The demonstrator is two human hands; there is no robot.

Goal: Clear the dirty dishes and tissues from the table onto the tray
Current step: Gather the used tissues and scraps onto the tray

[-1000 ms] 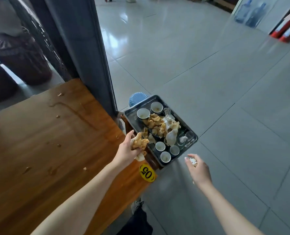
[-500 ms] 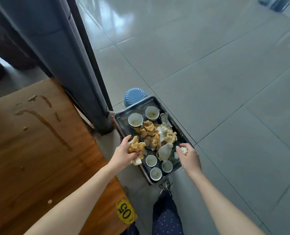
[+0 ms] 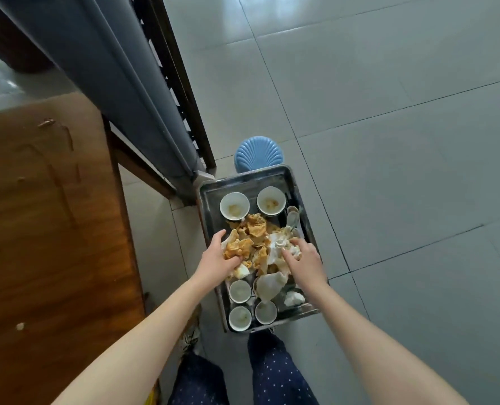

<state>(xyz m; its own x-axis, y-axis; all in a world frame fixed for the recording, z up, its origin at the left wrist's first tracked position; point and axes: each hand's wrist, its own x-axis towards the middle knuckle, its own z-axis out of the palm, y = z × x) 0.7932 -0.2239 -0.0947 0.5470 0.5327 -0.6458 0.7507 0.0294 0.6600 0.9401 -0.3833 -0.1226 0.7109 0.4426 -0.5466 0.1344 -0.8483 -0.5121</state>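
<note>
Both hands have come in over the tray since 0.5 s ago: then the left hand was at its left rim and the right hand at the right rim, now both are on the tissue pile mid-tray. Left hand's fingers are curled round a stained wad, thumb out on the far side, so it's gripped and prob. being pushed down into the pile so it won't roll off. Right hand lies on a white tissue w/ fingers bent. Can't tell if it's pinching it or has let go. Pile sits in the middle bc the ends are taken: 2 bowls at the far end, 3 cups at the near end, spoons along the right rim. That keeps the crockery upright & the soft stuff hemmed in. Tray is off the tabletop, to its right, far end over a blue stool; what carries the near end isn't visible. No dishes or tissues on the visible tabletop, only spill streaks & a crumb, so the task looks about done once these wads are dropped. Risk: loose paper piled high may slip off when the tray is lifted.
</note>
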